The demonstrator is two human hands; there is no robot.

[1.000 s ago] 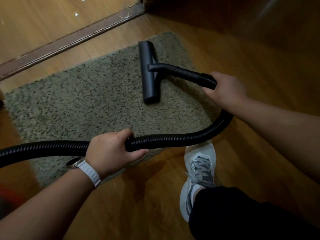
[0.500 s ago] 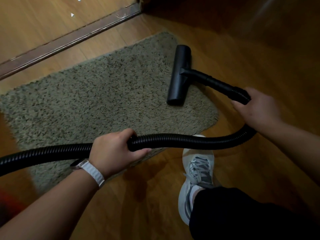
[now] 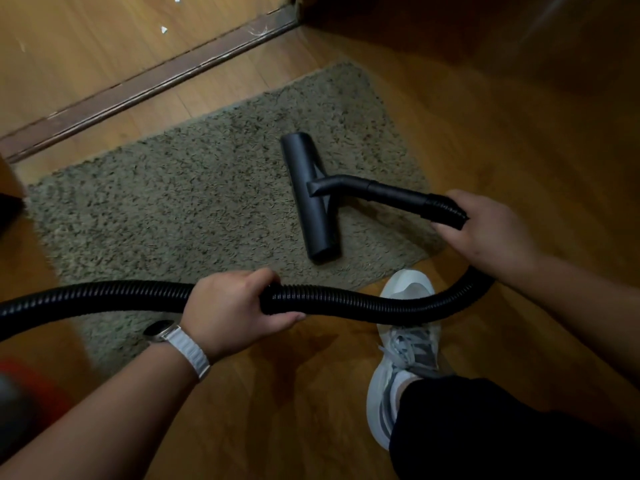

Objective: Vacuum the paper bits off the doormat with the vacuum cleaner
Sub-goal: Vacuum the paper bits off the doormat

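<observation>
We've got the black floor nozzle flat on the shaggy grey-green doormat, sitting on the right half of it with its long bar running roughly front to back. Our right hand is wrapped tight around the ribbed end of the corrugated hose, right where it meets the short rigid tube going into the nozzle. Our left hand is closed around the hose further back, knuckles up, and there's a watch with a white band on that wrist. Between the two hands the hose sags in a loop over the near edge of the mat and passes just above the toe of our grey and white sneaker, which is on the wood floor right beside the mat's near corner.

Can't pick out any paper bits on the mat pile itself. The only ones we can see are two white scraps on the lighter floor past the door threshold strip, well away from the nozzle.
</observation>
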